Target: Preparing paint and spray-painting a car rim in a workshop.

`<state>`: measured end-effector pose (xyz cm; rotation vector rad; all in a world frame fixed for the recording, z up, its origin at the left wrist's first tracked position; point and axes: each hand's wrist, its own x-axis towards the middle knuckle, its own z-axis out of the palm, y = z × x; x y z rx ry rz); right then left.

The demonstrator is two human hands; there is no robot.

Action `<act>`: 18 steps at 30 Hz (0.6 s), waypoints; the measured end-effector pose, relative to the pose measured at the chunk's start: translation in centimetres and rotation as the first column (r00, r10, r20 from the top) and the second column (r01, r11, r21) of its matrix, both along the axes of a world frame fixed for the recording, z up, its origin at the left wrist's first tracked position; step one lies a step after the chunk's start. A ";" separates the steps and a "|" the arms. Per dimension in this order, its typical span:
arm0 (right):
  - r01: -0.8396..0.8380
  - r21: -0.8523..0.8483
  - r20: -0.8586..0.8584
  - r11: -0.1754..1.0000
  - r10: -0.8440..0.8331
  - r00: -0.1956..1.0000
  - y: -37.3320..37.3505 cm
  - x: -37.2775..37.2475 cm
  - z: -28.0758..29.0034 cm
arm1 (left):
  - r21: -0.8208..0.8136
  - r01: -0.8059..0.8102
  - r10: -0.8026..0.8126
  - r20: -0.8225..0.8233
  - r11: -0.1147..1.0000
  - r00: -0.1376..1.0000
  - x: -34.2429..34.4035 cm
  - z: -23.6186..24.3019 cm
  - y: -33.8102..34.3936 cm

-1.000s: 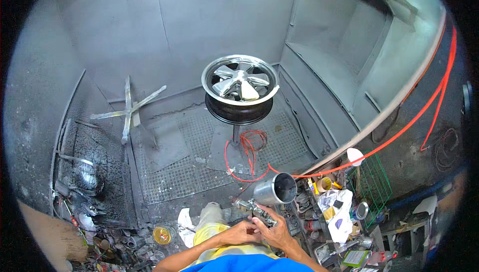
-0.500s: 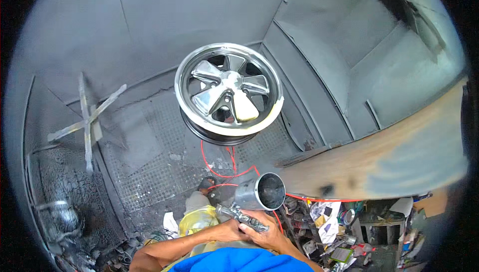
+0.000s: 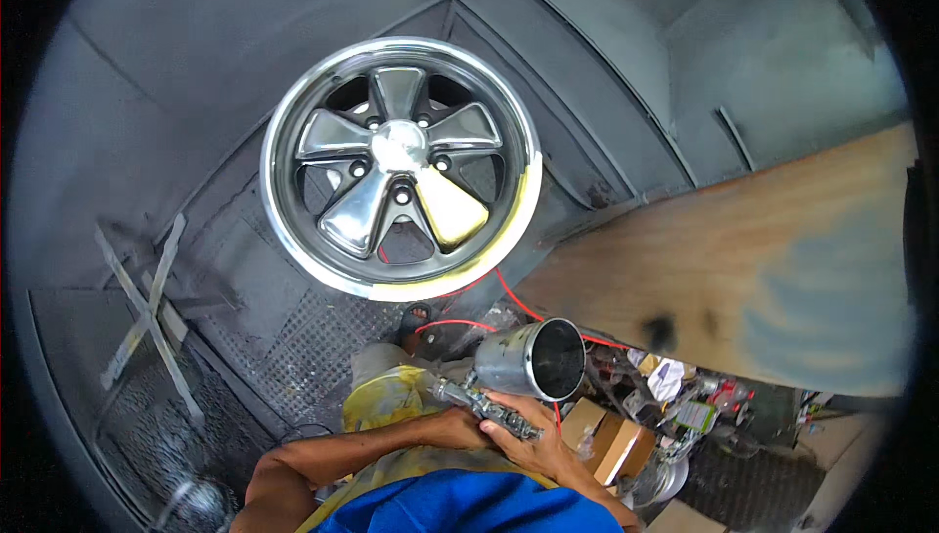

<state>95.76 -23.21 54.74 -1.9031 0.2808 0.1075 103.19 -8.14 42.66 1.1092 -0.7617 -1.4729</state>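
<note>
Low in front of my body, my right hand (image 3: 526, 429) is wrapped round a metal spray gun (image 3: 501, 416). A silver cup (image 3: 503, 361) is fixed to the gun, its round dark end tilted to the right. My left hand (image 3: 462, 428) is closed against the gun's near left side, beside my right hand; its fingertips are partly hidden. Beyond the gun, a shiny five-spoke wheel rim (image 3: 399, 146) faces up, apart from both hands. One spoke and the lower right lip look yellowish. Whatever holds the rim up is hidden beneath it.
Grey panels (image 3: 245, 15) enclose the far side. A crossed metal stand (image 3: 147, 310) is at the left. A wooden board (image 3: 675, 259) stands at the right. A red hose (image 3: 523, 304) runs near my feet. A cardboard box (image 3: 616, 445) and clutter lie at the lower right.
The view has shifted, and the rim now looks larger, rounder and further left. The hands stay on the spray gun, whose cup sits slightly further right and higher in the picture.
</note>
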 end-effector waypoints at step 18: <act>0.737 -0.389 0.157 0.553 -0.748 0.644 -4.6 -2.6 -4.6 | -0.100 0.219 -0.238 -0.250 0.971 0.939 -1.4 -3.4 -9.9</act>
